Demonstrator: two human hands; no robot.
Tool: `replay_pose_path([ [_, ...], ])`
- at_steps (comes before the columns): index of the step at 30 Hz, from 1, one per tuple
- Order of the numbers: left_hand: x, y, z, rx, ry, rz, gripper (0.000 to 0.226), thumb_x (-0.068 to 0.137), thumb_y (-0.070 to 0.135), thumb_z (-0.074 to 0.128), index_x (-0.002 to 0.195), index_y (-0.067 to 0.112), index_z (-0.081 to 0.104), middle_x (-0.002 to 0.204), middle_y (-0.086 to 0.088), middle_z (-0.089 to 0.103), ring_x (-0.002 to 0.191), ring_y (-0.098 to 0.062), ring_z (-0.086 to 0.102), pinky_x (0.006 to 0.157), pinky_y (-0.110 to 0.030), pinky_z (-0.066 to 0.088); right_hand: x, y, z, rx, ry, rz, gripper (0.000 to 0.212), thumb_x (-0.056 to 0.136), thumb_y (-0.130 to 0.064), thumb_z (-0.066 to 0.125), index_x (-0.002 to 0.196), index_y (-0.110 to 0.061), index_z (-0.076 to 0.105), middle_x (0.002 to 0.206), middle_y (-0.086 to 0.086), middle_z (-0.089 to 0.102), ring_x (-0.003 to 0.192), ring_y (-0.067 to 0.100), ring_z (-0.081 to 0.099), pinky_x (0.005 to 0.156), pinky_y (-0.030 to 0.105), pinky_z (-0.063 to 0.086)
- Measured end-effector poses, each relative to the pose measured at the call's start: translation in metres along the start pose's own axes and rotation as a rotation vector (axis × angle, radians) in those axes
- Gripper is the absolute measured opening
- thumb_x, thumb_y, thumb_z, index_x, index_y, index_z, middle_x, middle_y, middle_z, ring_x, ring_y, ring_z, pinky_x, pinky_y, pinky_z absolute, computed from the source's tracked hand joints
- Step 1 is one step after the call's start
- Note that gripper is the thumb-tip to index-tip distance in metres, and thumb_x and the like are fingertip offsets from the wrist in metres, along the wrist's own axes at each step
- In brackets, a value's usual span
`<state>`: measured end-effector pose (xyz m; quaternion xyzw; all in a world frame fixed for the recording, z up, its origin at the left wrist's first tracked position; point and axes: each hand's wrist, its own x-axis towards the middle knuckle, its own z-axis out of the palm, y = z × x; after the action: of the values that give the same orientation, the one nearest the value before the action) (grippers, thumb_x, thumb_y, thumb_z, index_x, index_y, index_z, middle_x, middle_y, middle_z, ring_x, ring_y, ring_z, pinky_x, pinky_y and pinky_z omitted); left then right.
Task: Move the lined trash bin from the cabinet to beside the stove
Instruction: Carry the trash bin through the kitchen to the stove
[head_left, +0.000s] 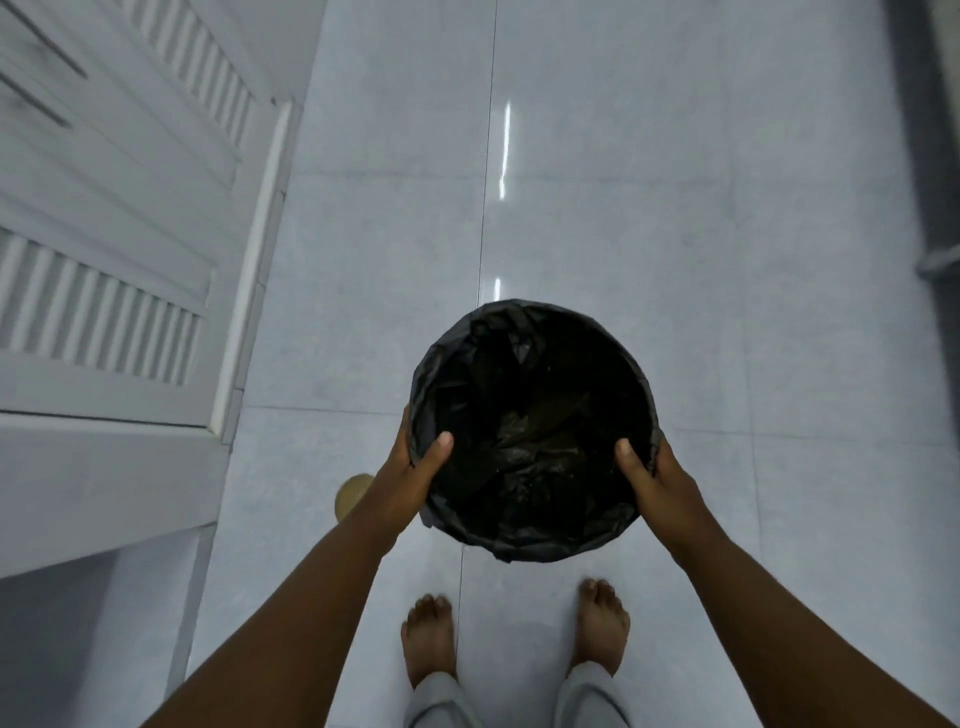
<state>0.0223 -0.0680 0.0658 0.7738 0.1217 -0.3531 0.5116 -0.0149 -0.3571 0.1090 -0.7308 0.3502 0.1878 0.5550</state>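
Head cam looks straight down: both hands grip the trash bin (532, 431), a round bin w/ a black bag liner (519, 467) folded over its rim. Left hand (410, 467) clamps the left side of the rim, thumb hooked inside over the liner, other fingers hidden on the outside wall. Right hand (657, 478) does the same on the right side, thumb inside, rest of fingers out of sight behind the bin. So both hands are closed on the rim; how tight, can't tell.

Bin is upright, in front of the person's body, over the pale glossy floor tiles (675, 260); whether it's lifted off the floor or resting on it, can't tell. Two bare feet (431, 639) show below it, grey trouser legs (587, 696) at bottom edge. White louvred cabinet doors (104, 291) stand to the left, apart from the bin. Small tan round object (353, 493) lies on the floor near the cabinet, partly behind the left forearm. Dark blurred edge top right, unclear what.
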Motion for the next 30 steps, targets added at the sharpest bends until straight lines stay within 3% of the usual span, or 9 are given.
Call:
replay_pose_path([
  [3, -0.032, 0.118, -0.04, -0.119, -0.035, 0.04, 0.073, 0.078, 0.07, 0.058, 0.143, 0.049, 0.033, 0.139, 0.021, 0.051, 0.124, 0.0, 0.052, 0.101, -0.028, 0.045, -0.043, -0.064, -0.03, 0.038, 0.016, -0.028, 0.075, 0.081, -0.071, 0.046, 0.148, -0.039, 0.033, 0.146, 0.003, 0.049, 0.132, 0.028, 0.047, 0.107, 0.043, 0.041],
  [6, -0.083, 0.21, -0.058, -0.165, -0.084, 0.132, 0.055, 0.081, 0.067, 0.052, 0.133, 0.055, 0.036, 0.126, 0.032, 0.051, 0.113, 0.012, 0.052, 0.085, -0.011, 0.047, -0.09, -0.134, -0.066, 0.081, 0.02, -0.065, 0.078, 0.078, -0.077, 0.046, 0.147, -0.041, 0.033, 0.146, 0.001, 0.049, 0.132, 0.027, 0.047, 0.109, 0.044, 0.039],
  [8, -0.123, 0.263, -0.066, -0.142, -0.074, 0.219, 0.058, 0.081, 0.069, 0.048, 0.135, 0.054, 0.034, 0.124, 0.034, 0.049, 0.113, 0.01, 0.051, 0.082, -0.008, 0.046, -0.12, -0.182, -0.092, 0.112, 0.017, -0.112, 0.084, 0.073, -0.084, 0.045, 0.146, -0.044, 0.034, 0.147, -0.002, 0.048, 0.133, 0.024, 0.047, 0.11, 0.046, 0.038],
  [10, -0.158, 0.321, -0.082, -0.149, -0.069, 0.275, 0.072, 0.078, 0.074, 0.048, 0.143, 0.049, 0.032, 0.13, 0.029, 0.05, 0.12, 0.006, 0.05, 0.089, -0.012, 0.046, -0.156, -0.231, -0.118, 0.139, 0.025, -0.18, 0.084, 0.072, -0.086, 0.045, 0.145, -0.045, 0.037, 0.147, -0.005, 0.048, 0.133, 0.021, 0.046, 0.111, 0.046, 0.038],
  [13, -0.201, 0.389, -0.097, -0.173, -0.054, 0.352, 0.091, 0.074, 0.082, 0.048, 0.151, 0.039, 0.025, 0.15, 0.013, 0.043, 0.134, -0.006, 0.043, 0.11, -0.03, 0.038, -0.191, -0.293, -0.154, 0.157, 0.024, -0.249, 0.084, 0.071, -0.088, 0.044, 0.143, -0.046, 0.04, 0.146, -0.007, 0.05, 0.133, 0.019, 0.047, 0.111, 0.045, 0.038],
  [17, -0.276, 0.489, -0.103, -0.177, -0.081, 0.482, 0.09, 0.074, 0.084, 0.039, 0.149, 0.035, 0.033, 0.149, 0.008, 0.045, 0.13, -0.009, 0.047, 0.096, -0.021, 0.041, -0.258, -0.374, -0.218, 0.154, 0.05, -0.426, 0.08, 0.073, -0.087, 0.041, 0.143, -0.048, 0.039, 0.146, -0.008, 0.05, 0.132, 0.018, 0.048, 0.11, 0.046, 0.039],
  [19, -0.28, 0.508, -0.107, -0.193, -0.085, 0.472, 0.079, 0.081, 0.08, 0.029, 0.147, 0.036, 0.038, 0.146, 0.008, 0.048, 0.123, -0.008, 0.05, 0.09, -0.02, 0.042, -0.257, -0.395, -0.228, 0.139, 0.027, -0.445, 0.08, 0.072, -0.087, 0.042, 0.142, -0.048, 0.039, 0.144, -0.008, 0.052, 0.13, 0.019, 0.05, 0.109, 0.048, 0.041],
  [24, -0.301, 0.553, -0.101, -0.275, -0.088, 0.546, 0.077, 0.082, 0.081, 0.027, 0.143, 0.036, 0.045, 0.145, 0.002, 0.052, 0.132, -0.017, 0.048, 0.113, -0.04, 0.035, -0.286, -0.435, -0.259, 0.222, 0.019, -0.574, 0.089, 0.073, -0.085, 0.042, 0.146, -0.036, 0.039, 0.144, -0.002, 0.052, 0.126, 0.021, 0.053, 0.106, 0.046, 0.045],
  [30, -0.314, 0.593, -0.084, -0.349, -0.108, 0.62, 0.057, 0.086, 0.075, 0.028, 0.119, 0.044, 0.062, 0.129, 0.008, 0.064, 0.124, -0.015, 0.056, 0.111, -0.041, 0.038, -0.296, -0.463, -0.29, 0.221, 0.004, -0.603, 0.088, 0.073, -0.081, 0.036, 0.146, -0.031, 0.037, 0.142, 0.003, 0.051, 0.12, 0.023, 0.053, 0.101, 0.044, 0.047],
])
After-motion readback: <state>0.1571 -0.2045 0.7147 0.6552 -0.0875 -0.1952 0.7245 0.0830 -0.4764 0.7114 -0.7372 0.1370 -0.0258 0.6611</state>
